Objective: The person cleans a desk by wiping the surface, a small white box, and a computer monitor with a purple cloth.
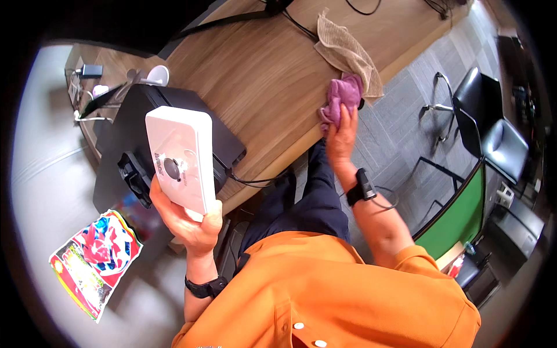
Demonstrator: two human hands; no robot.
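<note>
A flat white box (182,152) with rounded corners stands tilted up in my left hand (188,219). Its glossy front bears writing and a round dark picture or part. My fingers wrap around its lower end. At the desk's front edge my right hand (342,137) grips a crumpled purple cloth (341,98); the palm is hidden from above. Just beyond it lies a beige towel (348,54), part of which droops over the edge. Both cloths touch.
Left on the wooden desk (261,82) sits a black device (187,100) with cables. A black holder (134,176) is beside the box. A colourful plastic packet (98,261) lies lower left. Black office chairs (476,104) and a green panel (457,217) stand at the right.
</note>
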